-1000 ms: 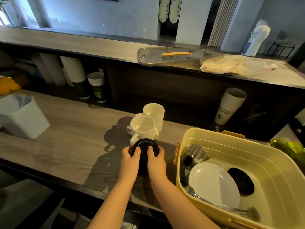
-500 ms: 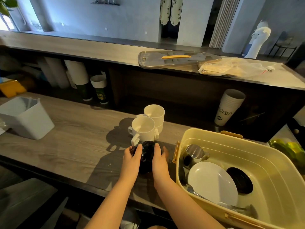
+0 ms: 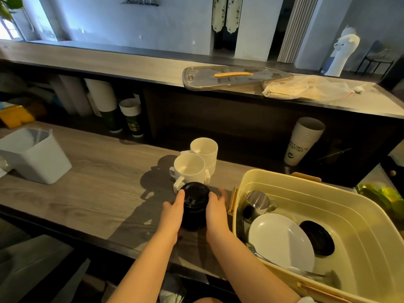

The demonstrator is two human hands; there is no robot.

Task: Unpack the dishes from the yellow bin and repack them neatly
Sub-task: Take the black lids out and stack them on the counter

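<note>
Unpacking partway: white mugs (image 3: 192,169) out on the worktop (image 3: 87,193).
Left hand (image 3: 172,212) and right hand (image 3: 215,209) both clasp the black cup stack (image 3: 194,206); white plate (image 3: 281,243), steel pitcher (image 3: 256,203) remain in the yellow bin (image 3: 349,206).

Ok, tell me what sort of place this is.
Probably a café or drinks bar, seen from behind the counter: sleeves of paper cups under the raised bar top, white mugs on the work counter, and a steel milk jug in the yellow bin.
</note>
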